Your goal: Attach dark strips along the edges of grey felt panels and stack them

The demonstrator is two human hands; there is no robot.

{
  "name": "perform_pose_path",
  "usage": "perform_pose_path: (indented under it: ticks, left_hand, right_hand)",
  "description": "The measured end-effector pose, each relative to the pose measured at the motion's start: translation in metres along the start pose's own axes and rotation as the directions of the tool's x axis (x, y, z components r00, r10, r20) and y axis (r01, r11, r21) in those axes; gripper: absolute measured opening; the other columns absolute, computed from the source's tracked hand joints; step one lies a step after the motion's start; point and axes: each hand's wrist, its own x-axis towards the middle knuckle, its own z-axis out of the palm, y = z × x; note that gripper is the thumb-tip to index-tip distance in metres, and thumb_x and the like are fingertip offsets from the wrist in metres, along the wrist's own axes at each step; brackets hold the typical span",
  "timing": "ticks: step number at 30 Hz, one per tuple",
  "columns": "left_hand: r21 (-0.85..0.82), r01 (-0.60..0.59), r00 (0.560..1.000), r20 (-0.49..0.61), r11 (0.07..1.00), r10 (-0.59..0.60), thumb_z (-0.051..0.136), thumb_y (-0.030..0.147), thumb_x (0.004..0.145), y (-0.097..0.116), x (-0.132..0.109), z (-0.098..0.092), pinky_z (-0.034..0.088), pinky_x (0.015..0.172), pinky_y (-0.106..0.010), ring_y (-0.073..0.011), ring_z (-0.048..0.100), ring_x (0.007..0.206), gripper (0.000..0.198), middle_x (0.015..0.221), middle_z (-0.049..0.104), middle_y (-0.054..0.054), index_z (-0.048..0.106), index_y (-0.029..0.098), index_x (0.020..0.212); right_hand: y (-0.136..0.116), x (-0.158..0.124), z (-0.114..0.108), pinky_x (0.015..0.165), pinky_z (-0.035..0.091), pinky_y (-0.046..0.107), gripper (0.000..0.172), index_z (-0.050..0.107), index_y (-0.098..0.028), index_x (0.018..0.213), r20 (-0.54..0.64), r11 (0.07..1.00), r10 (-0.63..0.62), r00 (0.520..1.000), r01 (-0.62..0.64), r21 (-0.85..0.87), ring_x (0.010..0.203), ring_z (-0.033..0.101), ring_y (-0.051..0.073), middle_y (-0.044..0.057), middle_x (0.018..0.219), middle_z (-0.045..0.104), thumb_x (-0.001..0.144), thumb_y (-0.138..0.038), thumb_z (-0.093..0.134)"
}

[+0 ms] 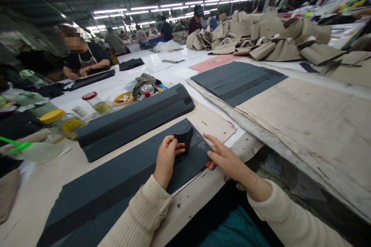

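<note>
A long stack of dark grey fabric strips (pixel 116 177) lies on the table in front of me. My left hand (pixel 166 158) is closed on a small black fabric piece (pixel 184 141), pinching it up off the right end of the stack. My right hand (pixel 223 156) lies flat with fingers stretched out, pressing the stack's right edge. Both arms wear cream knit sleeves.
A second dark strip stack (pixel 133 119) lies behind the first. Jars with yellow (pixel 62 121) and red lids (pixel 94 101) and a green-handled tool (pixel 31 148) sit at left. Dark panels (pixel 237 79) and beige fabric piles (pixel 275 38) are at right. A seated person (pixel 82 60) works across the table.
</note>
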Motion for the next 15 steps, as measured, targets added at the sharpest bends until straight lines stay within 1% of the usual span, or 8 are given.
perform_pose_path:
  ticks: [2, 4, 6, 8, 10, 12, 13, 15]
  left_hand:
    - [0.022, -0.013, 1.000, 0.003, 1.000, 0.012, 0.058, 0.036, 0.071, 0.000, -0.001, 0.000, 0.051, 0.059, -0.022, -0.0116, 0.059, 0.069, 0.025, 0.072, 0.046, 0.004, 0.044, 0.019, 0.082]
    - [0.049, -0.044, 0.999, 0.026, 0.998, 0.043, 0.056, 0.039, 0.073, 0.002, -0.003, 0.001, 0.051, 0.061, -0.024, -0.0127, 0.060, 0.072, 0.025, 0.076, 0.050, 0.002, 0.045, 0.018, 0.082]
    - [0.079, -0.100, 0.991, 0.098, 0.992, 0.092, 0.049, 0.042, 0.078, 0.003, -0.007, 0.002, 0.051, 0.065, -0.026, -0.0147, 0.060, 0.078, 0.026, 0.086, 0.056, -0.003, 0.049, 0.017, 0.084]
    - [0.106, -0.163, 0.974, 0.177, 0.981, 0.142, 0.039, 0.044, 0.084, 0.005, -0.011, 0.002, 0.051, 0.068, -0.028, -0.0166, 0.060, 0.085, 0.032, 0.096, 0.058, -0.007, 0.053, 0.016, 0.088]
    - [0.159, -0.221, 0.960, 0.211, 0.962, 0.185, 0.034, 0.043, 0.087, 0.006, -0.013, 0.003, 0.050, 0.071, -0.029, -0.0175, 0.059, 0.087, 0.035, 0.098, 0.060, -0.009, 0.054, 0.016, 0.092]
    - [0.292, -0.295, 0.947, 0.213, 0.910, 0.239, 0.036, 0.040, 0.087, 0.004, -0.013, 0.004, 0.049, 0.076, -0.031, -0.0176, 0.059, 0.088, 0.031, 0.096, 0.061, -0.008, 0.056, 0.017, 0.093]
    - [0.379, -0.341, 0.935, 0.229, 0.860, 0.270, 0.038, 0.037, 0.087, 0.003, -0.013, 0.005, 0.047, 0.080, -0.032, -0.0178, 0.058, 0.090, 0.028, 0.097, 0.062, -0.007, 0.056, 0.017, 0.094]
    - [0.530, -0.455, 0.889, 0.324, 0.716, 0.325, 0.040, 0.031, 0.086, 0.000, -0.013, 0.007, 0.042, 0.090, -0.035, -0.0184, 0.056, 0.098, 0.025, 0.103, 0.062, -0.008, 0.057, 0.018, 0.100]
  right_hand:
    - [-0.001, 0.000, 0.000, 0.056, 0.049, 0.024, 0.057, 0.027, -0.020, 0.136, -0.001, 1.000, 0.004, 1.000, -0.004, -0.005, 0.051, 0.056, 0.009, -0.004, 0.066, 0.056, 0.081, -0.019, 0.040]
    - [-0.002, -0.001, 0.001, 0.056, 0.049, 0.024, 0.057, 0.026, -0.020, 0.136, -0.001, 1.000, 0.001, 1.000, -0.001, -0.015, 0.051, 0.056, 0.008, -0.004, 0.067, 0.055, 0.081, -0.021, 0.040]
    - [-0.003, -0.003, 0.000, 0.057, 0.048, 0.024, 0.056, 0.025, -0.020, 0.136, -0.007, 0.999, -0.014, 1.000, 0.013, -0.044, 0.052, 0.056, 0.008, -0.005, 0.066, 0.054, 0.082, -0.025, 0.040]
    - [-0.006, -0.006, -0.003, 0.057, 0.048, 0.023, 0.055, 0.025, -0.020, 0.136, -0.024, 0.997, -0.023, 0.999, 0.021, -0.078, 0.053, 0.055, 0.008, -0.005, 0.065, 0.052, 0.084, -0.030, 0.039]
    - [-0.007, -0.010, -0.009, 0.053, 0.046, 0.022, 0.054, 0.026, -0.019, 0.136, -0.049, 0.993, -0.013, 0.999, 0.007, -0.120, 0.051, 0.053, 0.009, -0.005, 0.063, 0.051, 0.086, -0.035, 0.037]
    - [-0.005, -0.013, -0.017, 0.049, 0.045, 0.022, 0.051, 0.032, -0.018, 0.133, -0.095, 0.982, -0.027, 0.995, 0.009, -0.187, 0.050, 0.052, 0.010, -0.003, 0.064, 0.054, 0.087, -0.038, 0.035]
    - [-0.004, -0.013, -0.021, 0.051, 0.045, 0.023, 0.048, 0.038, -0.019, 0.130, -0.126, 0.971, -0.064, 0.990, 0.032, -0.238, 0.055, 0.054, 0.011, -0.001, 0.069, 0.057, 0.087, -0.039, 0.036]
    - [-0.001, -0.012, -0.027, 0.066, 0.048, 0.028, 0.040, 0.049, -0.019, 0.120, -0.176, 0.925, -0.198, 0.964, 0.124, -0.359, 0.075, 0.058, 0.015, 0.004, 0.086, 0.061, 0.087, -0.037, 0.038]
